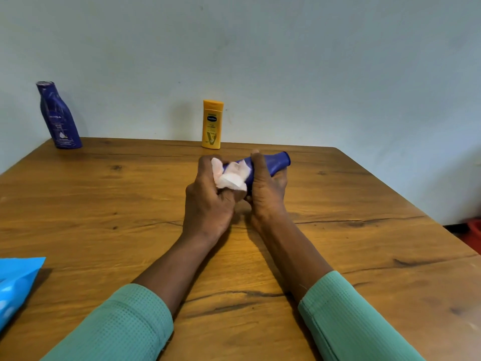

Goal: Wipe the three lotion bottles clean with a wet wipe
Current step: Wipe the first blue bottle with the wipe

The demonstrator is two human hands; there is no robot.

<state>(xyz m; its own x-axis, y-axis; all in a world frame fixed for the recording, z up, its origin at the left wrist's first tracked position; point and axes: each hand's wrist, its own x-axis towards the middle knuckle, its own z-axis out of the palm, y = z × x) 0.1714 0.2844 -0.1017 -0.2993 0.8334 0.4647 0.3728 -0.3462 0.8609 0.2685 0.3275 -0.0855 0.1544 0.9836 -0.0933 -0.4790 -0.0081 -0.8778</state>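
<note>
Above the middle of the wooden table (104, 194), my right hand (265, 188) grips a small dark blue lotion bottle (276, 162) held on its side, its cap end pointing right. My left hand (208, 201) holds a crumpled white wet wipe (230, 177) pressed against the bottle's left part. A tall dark blue lotion bottle (59, 117) stands at the table's far left corner. A yellow lotion bottle (212, 125) stands upright at the far edge, just behind my hands.
A light blue wipes packet (15, 285) lies at the table's near left edge. A pale wall rises right behind the table. The table's right edge drops off to the floor, where something red (473, 233) shows.
</note>
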